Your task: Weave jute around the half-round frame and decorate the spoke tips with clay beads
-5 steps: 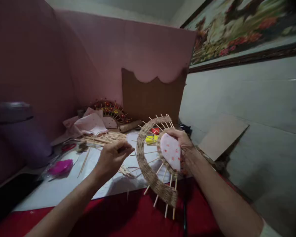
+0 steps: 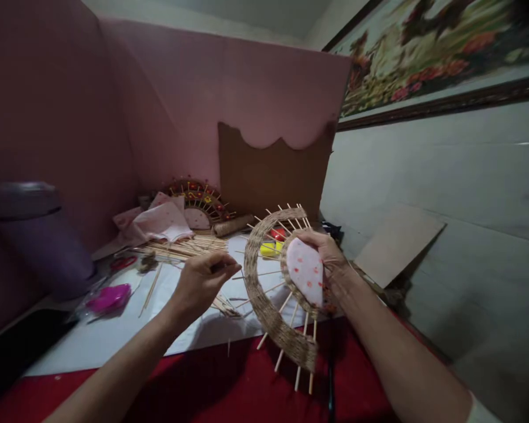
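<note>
Below, a red cloth [image 2: 229, 388] covers the table, and a white sheet [image 2: 114, 335] lies on it, more to the left. A pink wall [image 2: 247, 88] closes the far side, with a brown cardboard [image 2: 268, 176] leaning on it. On the right there is a grey wall [image 2: 467, 205] with a painting [image 2: 423, 53] high up. A purple jar [image 2: 35, 235] stands at the far left. A pile of sticks [image 2: 189, 245], a pink fabric [image 2: 158, 223] and a beaded fan [image 2: 198, 200] lie on the far part of the sheet.

The right hand [image 2: 330, 258] is closed on the woven fan [image 2: 264, 299] and holds it tilted above the near edge of the sheet. The fingers wrap the pink pad [image 2: 306, 270] at its centre from behind, so the woven band curves to the left of the hand and the loose stick ends point near and down.

The left hand [image 2: 200, 285] is just left of the band. Its fingers are pinched together at the end of a thin spoke [image 2: 260, 274] that runs toward the pad. I cannot tell if they really grip it.

Compared with the earlier picture almost nothing differs: the left fingertips are only a little higher, and the woven fan keeps the same place and tilt.
</note>
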A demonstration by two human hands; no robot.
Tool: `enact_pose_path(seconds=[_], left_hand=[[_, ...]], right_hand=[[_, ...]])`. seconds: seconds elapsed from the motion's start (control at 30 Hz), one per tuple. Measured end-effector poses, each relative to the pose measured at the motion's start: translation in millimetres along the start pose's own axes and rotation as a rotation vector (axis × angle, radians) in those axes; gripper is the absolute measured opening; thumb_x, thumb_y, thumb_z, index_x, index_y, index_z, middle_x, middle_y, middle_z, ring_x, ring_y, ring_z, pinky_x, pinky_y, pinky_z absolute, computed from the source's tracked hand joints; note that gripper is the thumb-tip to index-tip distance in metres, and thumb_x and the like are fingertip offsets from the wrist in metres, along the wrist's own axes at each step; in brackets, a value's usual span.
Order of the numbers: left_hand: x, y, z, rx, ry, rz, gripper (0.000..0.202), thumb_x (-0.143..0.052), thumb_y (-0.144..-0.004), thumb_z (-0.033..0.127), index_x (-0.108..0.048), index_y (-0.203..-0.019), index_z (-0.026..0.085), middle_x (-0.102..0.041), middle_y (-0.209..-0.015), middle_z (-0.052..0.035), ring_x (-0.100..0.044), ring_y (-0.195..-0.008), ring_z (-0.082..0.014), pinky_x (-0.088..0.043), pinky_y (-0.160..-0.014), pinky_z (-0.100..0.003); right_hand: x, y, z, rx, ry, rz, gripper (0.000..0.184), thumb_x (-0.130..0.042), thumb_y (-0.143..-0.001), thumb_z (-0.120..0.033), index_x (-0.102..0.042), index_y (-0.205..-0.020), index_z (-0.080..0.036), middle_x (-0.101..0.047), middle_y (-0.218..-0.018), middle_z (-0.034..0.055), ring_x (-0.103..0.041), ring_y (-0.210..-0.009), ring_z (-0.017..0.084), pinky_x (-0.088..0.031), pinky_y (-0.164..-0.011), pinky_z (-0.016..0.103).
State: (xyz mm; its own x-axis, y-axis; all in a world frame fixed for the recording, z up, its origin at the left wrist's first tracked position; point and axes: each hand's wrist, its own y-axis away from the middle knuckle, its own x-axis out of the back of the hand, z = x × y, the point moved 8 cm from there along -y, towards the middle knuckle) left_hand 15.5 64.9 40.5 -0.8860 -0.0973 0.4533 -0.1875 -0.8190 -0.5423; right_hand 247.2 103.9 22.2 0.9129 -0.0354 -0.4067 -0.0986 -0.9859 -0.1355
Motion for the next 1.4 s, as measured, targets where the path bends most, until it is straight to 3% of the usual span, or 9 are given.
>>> enact_pose_path(seconds=[0.13, 0.53, 0.67, 0.8, 0.97, 1.2, 1.4], left_hand=[[-3.2, 0.4, -6.7, 0.064, 0.076, -0.021, 0.016, -0.063, -0.072, 0.031, -0.066, -0.069, 0.016, -0.06, -0.061, -0.001, -0.049, -0.059, -0.013, -0.039, -0.056, -0.026], [-11.2, -1.1, -14.3, 0.194, 0.23, -0.065, 0.017, -0.066, -0.068, 0.03, -0.062, -0.06, 0.016, -0.053, -0.057, 0.0019, -0.044, -0.057, -0.0111, -0.035, -0.055, -0.024], [-15.1, 0.1, -20.8, 0.327, 0.331, -0.14, 0.027, -0.067, -0.067, 0.033, -0.052, -0.052, 0.016, -0.042, -0.048, 0.0056, -0.033, -0.047, -0.007, -0.025, -0.045, -0.021], [-23.1, 7.7, -30.5, 0.497, 0.492, -0.292, 0.037, -0.061, -0.071, 0.041, -0.038, -0.052, 0.02, -0.028, -0.043, 0.0096, -0.016, -0.039, -0.0055, -0.01, -0.039, -0.023], [-29.1, 13.9, -35.3, 0.579, 0.65, -0.395, 0.037, -0.062, -0.071, 0.04, -0.033, -0.055, 0.022, -0.022, -0.047, 0.0102, -0.014, -0.042, -0.0063, -0.009, -0.038, -0.024], [-20.5, 7.6, -24.5, 0.47, 0.668, -0.278, 0.03, -0.063, -0.073, 0.039, -0.051, -0.058, 0.016, -0.028, -0.045, 0.0091, -0.015, -0.042, -0.005, -0.008, -0.041, -0.023], [-5.0, 0.2, -6.2, 0.295, 0.413, -0.071, 0.027, -0.066, -0.07, 0.036, -0.058, -0.056, 0.015, -0.04, -0.047, 0.0064, -0.027, -0.045, -0.0059, -0.019, -0.043, -0.021]], right_hand=[[4.9, -2.6, 4.2, -0.03, -0.039, 0.071, 0.005, -0.068, -0.061, -0.017, -0.065, -0.065, -0.016, -0.063, -0.05, -0.0009, -0.055, -0.043, 0.014, -0.047, -0.047, 0.027], [4.5, -5.1, 8.3, -0.045, -0.076, 0.052, 0.01, -0.071, -0.06, -0.019, -0.065, -0.066, -0.015, -0.062, -0.051, -0.0017, -0.053, -0.042, 0.012, -0.045, -0.043, 0.024], [1.5, -4.4, 4.7, -0.045, -0.074, 0.027, 0.009, -0.071, -0.06, -0.019, -0.065, -0.067, -0.016, -0.062, -0.051, -0.0019, -0.053, -0.042, 0.011, -0.044, -0.042, 0.023], [-6.5, 3.9, 4.0, -0.073, -0.065, -0.024, 0.011, -0.071, -0.061, -0.019, -0.064, -0.068, -0.016, -0.061, -0.05, -0.0021, -0.051, -0.04, 0.01, -0.042, -0.039, 0.021], [-19.2, 15.3, 8.5, -0.136, -0.033, -0.13, 0.012, -0.07, -0.065, -0.023, -0.062, -0.072, -0.017, -0.059, -0.047, -0.0016, -0.052, -0.037, 0.012, -0.043, -0.038, 0.024], [-13.3, 9.9, 14.8, -0.169, -0.014, -0.107, 0.014, -0.07, -0.064, -0.02, -0.064, -0.077, -0.016, -0.063, -0.048, 0.0004, -0.056, -0.038, 0.015, -0.048, -0.041, 0.026], [-9.4, 6.7, 23.0, -0.224, 0.013, -0.132, 0.012, -0.069, -0.066, -0.024, -0.064, -0.075, -0.017, -0.065, -0.051, 0.0028, -0.059, -0.041, 0.017, -0.05, -0.042, 0.028]])
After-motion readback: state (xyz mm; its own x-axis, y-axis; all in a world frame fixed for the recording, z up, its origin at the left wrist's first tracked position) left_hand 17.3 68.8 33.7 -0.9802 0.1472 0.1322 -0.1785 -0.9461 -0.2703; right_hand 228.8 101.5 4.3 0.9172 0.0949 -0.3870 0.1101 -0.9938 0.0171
